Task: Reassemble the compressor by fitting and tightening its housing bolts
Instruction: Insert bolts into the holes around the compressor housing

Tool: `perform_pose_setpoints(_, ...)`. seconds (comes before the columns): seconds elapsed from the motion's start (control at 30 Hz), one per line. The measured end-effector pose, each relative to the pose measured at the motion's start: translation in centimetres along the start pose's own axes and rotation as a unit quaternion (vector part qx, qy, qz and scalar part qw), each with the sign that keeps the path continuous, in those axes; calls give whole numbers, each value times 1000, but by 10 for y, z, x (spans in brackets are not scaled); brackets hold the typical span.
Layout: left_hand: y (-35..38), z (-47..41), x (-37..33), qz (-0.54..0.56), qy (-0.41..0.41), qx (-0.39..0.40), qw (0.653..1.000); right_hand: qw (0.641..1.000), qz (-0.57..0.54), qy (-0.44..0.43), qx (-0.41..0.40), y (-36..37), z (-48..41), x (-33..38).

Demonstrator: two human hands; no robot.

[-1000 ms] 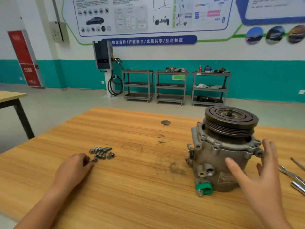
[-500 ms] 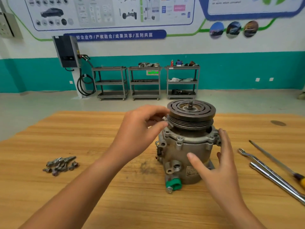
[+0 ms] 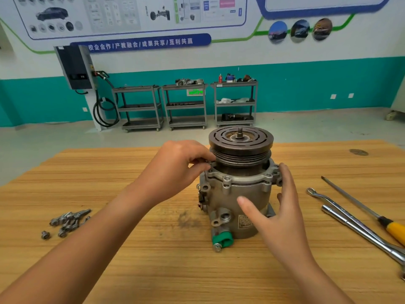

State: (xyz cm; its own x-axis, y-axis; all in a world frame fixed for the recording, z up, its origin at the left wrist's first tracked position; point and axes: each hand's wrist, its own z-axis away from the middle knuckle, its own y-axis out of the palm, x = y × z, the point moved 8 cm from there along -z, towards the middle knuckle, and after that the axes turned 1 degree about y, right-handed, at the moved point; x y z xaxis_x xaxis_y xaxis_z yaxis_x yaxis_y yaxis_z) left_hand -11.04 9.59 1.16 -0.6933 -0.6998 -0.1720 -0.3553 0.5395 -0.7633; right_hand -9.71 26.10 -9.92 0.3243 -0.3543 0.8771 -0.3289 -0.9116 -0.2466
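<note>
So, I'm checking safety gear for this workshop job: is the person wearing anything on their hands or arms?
No. The left hand and right hand are bare: no gloves, and no rings show. The left forearm and right forearm are uncovered to the frame's edge, with no sleeve, watch or wristband in view.

My left hand (image 3: 175, 165) covers nearly all of the bolt (image 3: 211, 162) it pinches at the compressor's (image 3: 236, 194) left flange; whether it sits in a hole, I cannot tell. The screwdriver (image 3: 363, 206) and ratchet handle (image 3: 363, 233) run off the right edge.
</note>
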Motion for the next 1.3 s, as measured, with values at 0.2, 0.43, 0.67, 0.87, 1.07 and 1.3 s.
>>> perform_pose_setpoints(0.2,10,18,16,132,-76,-54,987,1000,8,-3,-5,0,0,0)
perform_pose_setpoints(0.43,18,23,32,269,-179,-69,944,1000,26,-9,-7,0,1,-3)
perform_pose_setpoints(0.67,5,49,45,293,-208,-109,927,1000,21,-10,-7,-1,1,-3)
perform_pose_setpoints(0.87,-86,210,173,54,-493,-239,835,1000,20,-5,-20,-2,-2,-5)
perform_pose_setpoints(1.07,-82,286,231,-85,-582,-33,808,999,23,1,-29,-3,-3,-8)
perform_pose_setpoints(1.3,-64,257,246,-171,-499,89,845,999,22,10,-29,-3,-4,-13)
